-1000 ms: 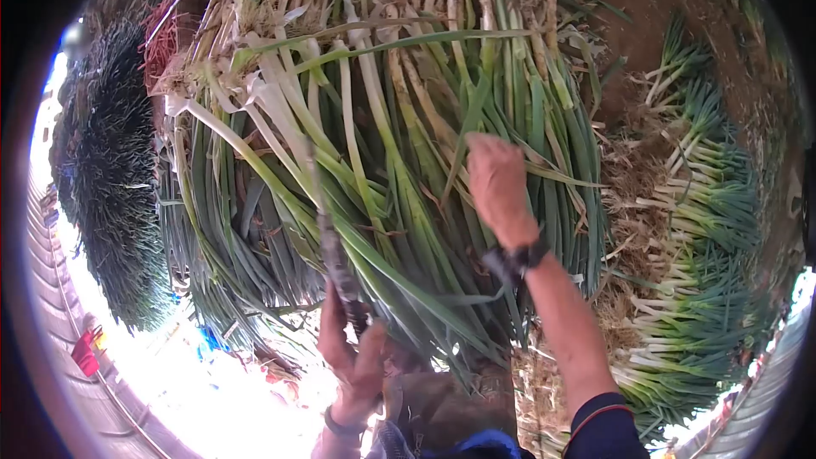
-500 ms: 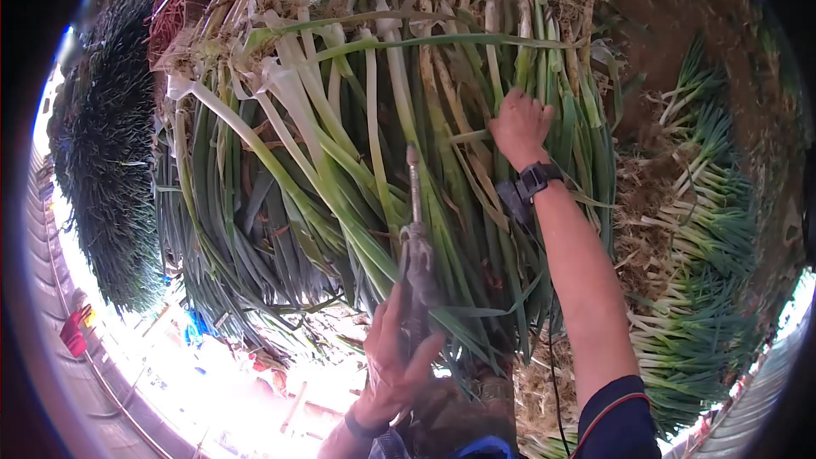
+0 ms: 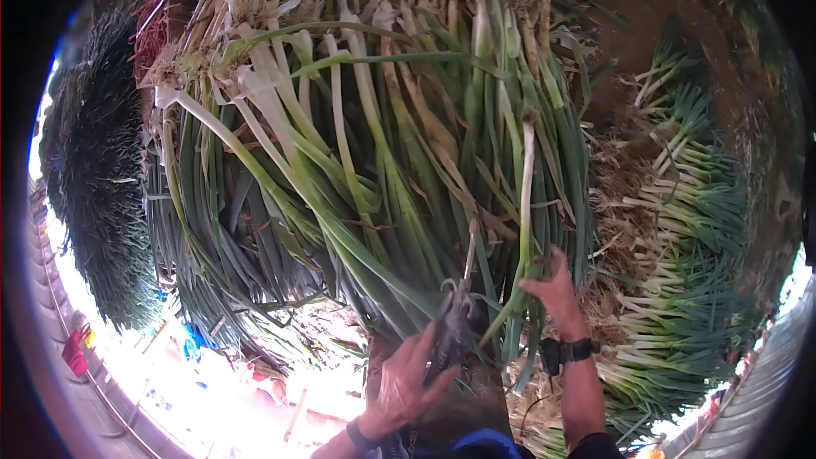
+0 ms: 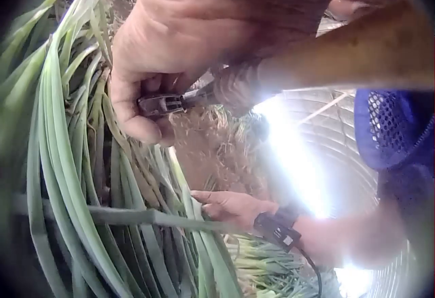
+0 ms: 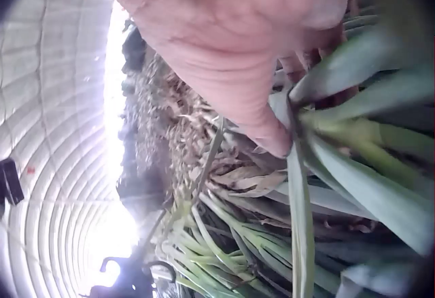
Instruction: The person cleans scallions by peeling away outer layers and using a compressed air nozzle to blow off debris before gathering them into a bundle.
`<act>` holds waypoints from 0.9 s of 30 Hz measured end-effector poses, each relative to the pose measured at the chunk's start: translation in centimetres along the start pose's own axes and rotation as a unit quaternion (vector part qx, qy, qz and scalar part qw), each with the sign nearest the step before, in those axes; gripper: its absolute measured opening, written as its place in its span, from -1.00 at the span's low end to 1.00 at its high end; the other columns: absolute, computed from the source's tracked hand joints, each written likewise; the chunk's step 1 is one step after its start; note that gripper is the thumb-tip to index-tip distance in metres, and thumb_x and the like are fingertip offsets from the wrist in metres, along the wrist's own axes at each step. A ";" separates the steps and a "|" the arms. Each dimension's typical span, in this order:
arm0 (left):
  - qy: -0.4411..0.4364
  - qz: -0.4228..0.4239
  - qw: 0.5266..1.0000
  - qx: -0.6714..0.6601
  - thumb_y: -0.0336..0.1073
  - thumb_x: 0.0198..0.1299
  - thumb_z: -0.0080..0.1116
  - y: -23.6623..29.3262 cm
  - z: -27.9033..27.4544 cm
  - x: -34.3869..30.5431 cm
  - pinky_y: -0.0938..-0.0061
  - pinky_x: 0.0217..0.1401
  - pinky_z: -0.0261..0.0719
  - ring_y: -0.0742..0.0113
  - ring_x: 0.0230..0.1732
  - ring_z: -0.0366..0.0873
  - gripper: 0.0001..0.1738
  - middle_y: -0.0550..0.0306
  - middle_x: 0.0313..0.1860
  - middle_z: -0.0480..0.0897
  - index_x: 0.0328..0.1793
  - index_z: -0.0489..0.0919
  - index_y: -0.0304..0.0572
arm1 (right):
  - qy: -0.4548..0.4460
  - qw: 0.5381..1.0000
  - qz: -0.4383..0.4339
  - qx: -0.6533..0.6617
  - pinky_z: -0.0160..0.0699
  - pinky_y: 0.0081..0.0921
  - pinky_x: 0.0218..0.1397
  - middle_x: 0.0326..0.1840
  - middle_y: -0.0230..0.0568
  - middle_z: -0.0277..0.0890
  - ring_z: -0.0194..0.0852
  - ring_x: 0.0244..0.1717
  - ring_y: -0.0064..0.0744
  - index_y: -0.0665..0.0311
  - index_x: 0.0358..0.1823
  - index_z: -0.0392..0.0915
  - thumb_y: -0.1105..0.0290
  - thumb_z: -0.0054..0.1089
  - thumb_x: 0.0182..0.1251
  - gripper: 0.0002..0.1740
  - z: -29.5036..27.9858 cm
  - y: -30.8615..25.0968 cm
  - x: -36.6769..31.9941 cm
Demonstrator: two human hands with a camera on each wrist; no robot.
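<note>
My left hand grips an air blow gun with a thin metal nozzle. In the head view the nozzle points up and slightly right, toward a long green onion. This onion lies over the front right of a heap of green onions, its white end away from me. My right hand holds it low, among its leaves. In the right wrist view the thumb presses beside the fanning leaves, with the other fingers partly hidden behind them. The left wrist view shows the gun's metal body in the curled left fingers.
Cleaned green onions lie in a row on the ground at right, beside dry roots and peelings. A dark leafy stack stands at left. Red strands sit behind the heap. A cable trails from the right wrist.
My right hand has come from the middle of the heap down toward my body with a green onion. The left hand has swung the blow gun to the right.
</note>
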State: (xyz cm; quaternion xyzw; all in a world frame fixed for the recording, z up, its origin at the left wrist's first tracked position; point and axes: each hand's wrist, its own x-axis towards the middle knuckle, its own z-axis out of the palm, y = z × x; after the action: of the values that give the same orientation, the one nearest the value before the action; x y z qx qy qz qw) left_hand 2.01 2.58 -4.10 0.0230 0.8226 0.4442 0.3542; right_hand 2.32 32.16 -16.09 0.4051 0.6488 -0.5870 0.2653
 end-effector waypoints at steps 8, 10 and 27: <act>0.002 -0.036 0.999 0.001 -0.15 0.19 0.40 0.3 3.3 -4.5 0.12 0.08 0.62 -0.21 0.03 0.64 -0.07 -0.34 0.07 0.61 0.56 0.27 -0.59 | -0.190 0.981 0.038 0.020 0.58 -0.46 0.24 0.23 -0.14 0.61 0.57 0.20 -0.37 0.44 0.46 0.39 0.43 0.48 0.21 -0.22 0.7 7.9 -5.5; -0.003 -0.052 0.999 0.007 -0.17 0.21 0.37 1.1 3.7 -5.6 0.08 0.13 0.61 -0.22 0.03 0.64 -0.09 -0.36 0.10 0.60 0.57 0.26 -0.59 | -0.205 0.976 0.076 -0.001 0.60 -0.43 0.19 0.03 -0.33 0.71 0.65 0.02 -0.38 0.41 0.35 0.50 0.43 0.49 0.20 -0.34 1.9 8.2 -5.9; -0.098 -0.186 0.975 -0.067 -0.12 0.28 0.30 5.0 7.1 -8.6 0.10 0.20 0.59 -0.24 0.14 0.63 -0.15 -0.36 0.16 0.61 0.63 0.29 -0.35 | -0.050 0.941 -0.165 -0.290 0.58 0.03 0.06 0.06 0.05 0.56 0.57 0.08 0.26 0.29 0.27 0.44 0.39 0.47 0.18 -0.38 2.8 3.6 -7.6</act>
State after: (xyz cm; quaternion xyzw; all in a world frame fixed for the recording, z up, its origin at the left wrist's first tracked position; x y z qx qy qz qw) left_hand 11.33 7.65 1.93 -0.1104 0.7424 0.4200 0.5101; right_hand 9.01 27.73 -12.25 0.1682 0.8345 -0.4288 0.3024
